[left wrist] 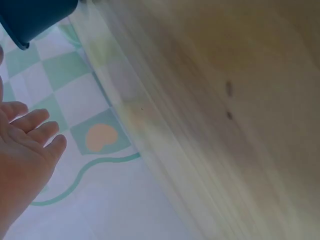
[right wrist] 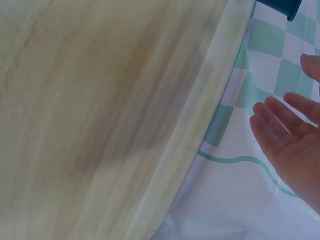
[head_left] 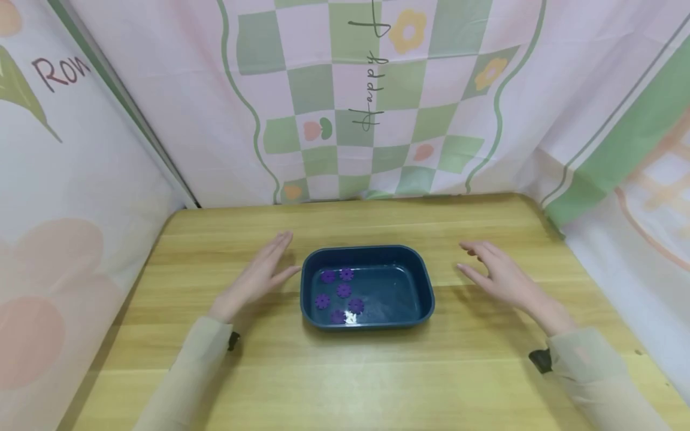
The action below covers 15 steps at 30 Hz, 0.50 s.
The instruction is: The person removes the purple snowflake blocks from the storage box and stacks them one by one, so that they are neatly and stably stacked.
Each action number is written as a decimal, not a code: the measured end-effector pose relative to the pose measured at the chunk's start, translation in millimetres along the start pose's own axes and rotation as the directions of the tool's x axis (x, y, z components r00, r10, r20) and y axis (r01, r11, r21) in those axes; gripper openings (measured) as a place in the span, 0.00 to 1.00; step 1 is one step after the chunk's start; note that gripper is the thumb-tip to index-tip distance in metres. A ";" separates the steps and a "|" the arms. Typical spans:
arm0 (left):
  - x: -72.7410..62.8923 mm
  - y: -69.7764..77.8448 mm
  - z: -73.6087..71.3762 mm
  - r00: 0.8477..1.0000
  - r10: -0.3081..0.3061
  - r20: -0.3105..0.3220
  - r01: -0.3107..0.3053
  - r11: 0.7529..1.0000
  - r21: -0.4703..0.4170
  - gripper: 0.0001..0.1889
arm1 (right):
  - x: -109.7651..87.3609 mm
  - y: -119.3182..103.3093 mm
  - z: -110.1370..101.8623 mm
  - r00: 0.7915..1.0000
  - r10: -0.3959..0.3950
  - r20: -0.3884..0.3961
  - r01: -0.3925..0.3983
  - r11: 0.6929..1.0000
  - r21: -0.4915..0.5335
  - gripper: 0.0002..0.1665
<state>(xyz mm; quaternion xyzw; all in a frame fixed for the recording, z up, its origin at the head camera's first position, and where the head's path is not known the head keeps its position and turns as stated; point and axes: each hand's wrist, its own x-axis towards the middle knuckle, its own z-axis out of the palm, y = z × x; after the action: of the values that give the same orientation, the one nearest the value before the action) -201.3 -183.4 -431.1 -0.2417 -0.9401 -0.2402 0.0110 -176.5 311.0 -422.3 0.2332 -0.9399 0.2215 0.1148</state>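
Note:
A dark blue rectangular tray (head_left: 399,323) stands on the wooden table between the two hands. Several small purple flower-shaped pieces (head_left: 344,290) lie in its left half. Left of the tray is my left hand (head_left: 257,276), fingers extended and the thumb tip close to the rim; whether it touches cannot be told. My right hand (head_left: 498,275) hovers to the right, apart from the tray, its fingers relaxed and holding nothing. Both wrist views show a palm with loose fingers, the left hand (left wrist: 27,145) and the right hand (right wrist: 292,135), each near a corner of the tray.
The wooden table (head_left: 345,383) reaches a patterned curtain (head_left: 353,96) at the back. More printed cloth hangs along the left and right sides. A dark band (head_left: 541,361) sits at the right wrist, another band (head_left: 233,341) at the left.

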 end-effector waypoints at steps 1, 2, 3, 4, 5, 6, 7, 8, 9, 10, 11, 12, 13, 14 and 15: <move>0.4 0.6 0.0 1.000 -0.003 0.003 0.003 1.000 -0.008 0.43 | 0.6 -0.8 -0.4 1.000 -0.005 -0.001 0.005 1.000 0.002 0.29; 0.7 1.2 -0.2 1.000 -0.001 0.006 0.001 1.000 -0.013 0.43 | 1.4 -1.3 -0.7 1.000 -0.012 -0.002 0.012 1.000 0.005 0.29; 0.9 1.8 -0.2 1.000 0.001 0.006 -0.001 1.000 -0.017 0.43 | 2.1 -2.0 -1.0 1.000 -0.018 -0.001 0.018 1.000 0.008 0.28; 1.3 2.4 0.0 1.000 0.004 0.007 -0.003 1.000 -0.021 0.43 | 2.9 -2.7 -1.1 1.000 -0.023 -0.001 0.023 1.000 0.008 0.28; 1.5 3.2 0.1 1.000 0.005 0.009 -0.005 1.000 -0.024 0.43 | 3.6 -3.3 -1.2 1.000 -0.028 -0.001 0.028 1.000 0.010 0.27; 1.8 3.9 0.3 1.000 0.009 0.010 -0.009 1.000 -0.026 0.43 | 4.2 -3.9 -1.3 1.000 -0.031 -0.001 0.031 0.999 0.013 0.27; 1.9 4.6 0.5 1.000 0.012 0.012 -0.012 1.000 -0.027 0.43 | 4.6 -4.4 -1.3 0.999 -0.033 -0.001 0.033 0.999 0.018 0.27; 2.0 5.2 0.9 1.000 0.015 0.014 -0.014 1.000 -0.027 0.43 | 5.2 -4.8 -1.1 0.999 -0.034 -0.002 0.034 0.999 0.021 0.26; 2.3 5.7 1.5 1.000 0.015 0.016 -0.014 1.000 -0.028 0.43 | 5.6 -5.6 -1.0 0.999 -0.034 -0.003 0.034 0.999 0.026 0.26; 2.4 6.2 1.8 1.000 0.017 0.017 -0.016 0.999 -0.029 0.43 | 6.2 -6.0 -1.0 0.999 -0.039 -0.006 0.039 0.999 0.028 0.26; 2.5 6.9 1.9 1.000 0.020 0.017 -0.019 0.999 -0.031 0.43 | 6.8 -6.4 -1.1 0.999 -0.043 -0.009 0.043 0.998 0.034 0.26; 2.6 7.4 2.1 1.000 0.023 0.018 -0.022 0.999 -0.032 0.43 | 7.4 -6.7 -1.2 0.999 -0.047 -0.012 0.047 0.998 0.037 0.25; 2.8 7.9 2.3 1.000 0.024 0.020 -0.024 0.999 -0.033 0.43 | 8.0 -7.0 -1.4 0.999 -0.052 -0.016 0.052 0.998 0.042 0.25; 3.0 8.4 2.4 0.999 0.029 0.021 -0.028 0.999 -0.033 0.42 | 8.6 -7.4 -1.7 0.998 -0.056 -0.020 0.057 0.997 0.047 0.25; 3.2 8.7 2.7 0.999 0.036 0.021 -0.035 0.999 -0.032 0.42 | 9.3 -7.8 -2.1 0.998 -0.060 -0.023 0.061 0.997 0.053 0.25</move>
<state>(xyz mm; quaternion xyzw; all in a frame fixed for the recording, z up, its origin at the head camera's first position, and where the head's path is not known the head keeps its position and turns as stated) -199.9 -174.0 -429.2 -0.2612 -0.9317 -0.2522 0.0014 -180.5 302.2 -414.6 0.2621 -0.9248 0.2456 0.1250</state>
